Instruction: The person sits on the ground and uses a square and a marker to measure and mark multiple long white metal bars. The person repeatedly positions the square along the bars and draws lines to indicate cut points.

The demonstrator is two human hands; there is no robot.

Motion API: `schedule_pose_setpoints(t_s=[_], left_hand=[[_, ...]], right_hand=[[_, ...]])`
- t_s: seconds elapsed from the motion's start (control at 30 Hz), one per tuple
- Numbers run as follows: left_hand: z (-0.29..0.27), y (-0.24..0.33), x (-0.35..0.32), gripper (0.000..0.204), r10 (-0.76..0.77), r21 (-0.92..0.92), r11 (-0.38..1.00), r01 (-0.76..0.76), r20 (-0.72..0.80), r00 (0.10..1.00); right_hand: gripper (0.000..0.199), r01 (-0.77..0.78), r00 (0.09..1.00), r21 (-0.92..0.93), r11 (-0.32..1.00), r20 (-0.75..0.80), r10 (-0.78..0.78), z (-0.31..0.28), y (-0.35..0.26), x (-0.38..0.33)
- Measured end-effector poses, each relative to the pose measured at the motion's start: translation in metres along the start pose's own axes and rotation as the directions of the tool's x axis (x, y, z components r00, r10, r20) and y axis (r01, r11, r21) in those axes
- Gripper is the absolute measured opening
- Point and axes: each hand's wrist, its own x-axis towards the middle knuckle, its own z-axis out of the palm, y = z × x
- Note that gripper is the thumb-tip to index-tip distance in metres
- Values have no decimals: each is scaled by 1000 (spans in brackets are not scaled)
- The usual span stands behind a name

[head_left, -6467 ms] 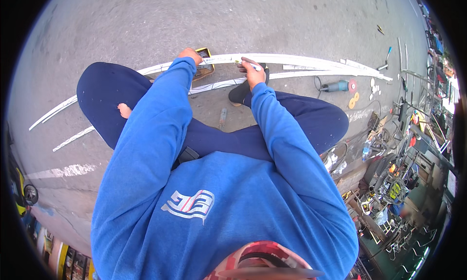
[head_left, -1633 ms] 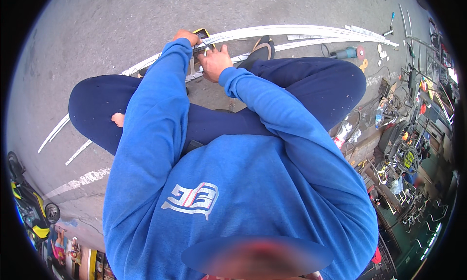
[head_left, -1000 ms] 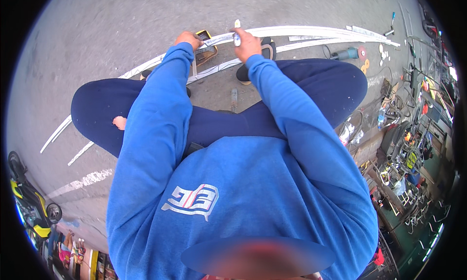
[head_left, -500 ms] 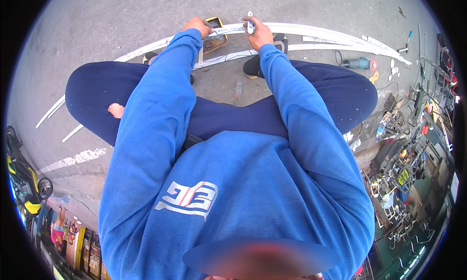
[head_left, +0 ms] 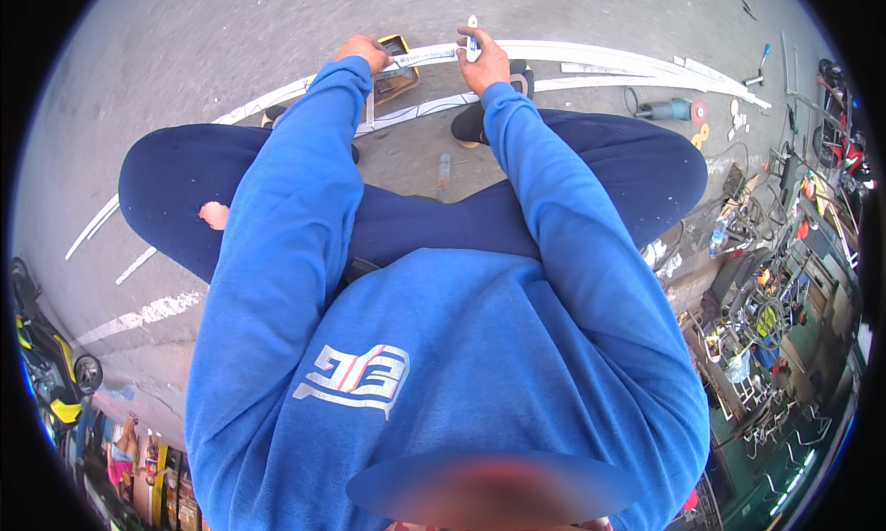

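Note:
A long white bar (head_left: 544, 51) runs crosswise in front of me, its upper face carrying dark handwriting between my hands. My left hand (head_left: 363, 53) is closed on this bar, with the fingers pressed at its near edge. Just right of the writing, my right hand (head_left: 487, 68) grips a slim white marker-like pen (head_left: 472, 47) that points upward in the picture. Its fingers are bent around the pen, close over the bar. A second white bar (head_left: 406, 116) lies nearer to my feet, joined by a short crosspiece beside my left hand.
A yellow and black tray (head_left: 397, 83) sits between the bars. On the right lie an angle grinder (head_left: 666, 109) with a reddish disc and a blue-handled tool (head_left: 763, 60). A clear bottle (head_left: 445, 173) is between my legs. Clutter (head_left: 766, 310) fills the lower right; a scooter (head_left: 55, 356) stands left.
The whole view has shifted slightly, moving the bar and both hands a little left. Both hands keep their holds; the right fingers look slightly more spread around the pen.

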Motion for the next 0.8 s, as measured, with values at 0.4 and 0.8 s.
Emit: schedule_pose_setpoints(t_s=[0.4, 0.8], left_hand=[[1, -3, 17, 52, -31, 90, 996, 29, 21, 999], [-2, 5, 22, 44, -109, 102, 990, 99, 93, 990]], right_hand=[[25, 381, 862, -279, 881, 452, -230, 16, -67, -68], [40, 310, 837, -320, 895, 538, -97, 38, -69, -68]])
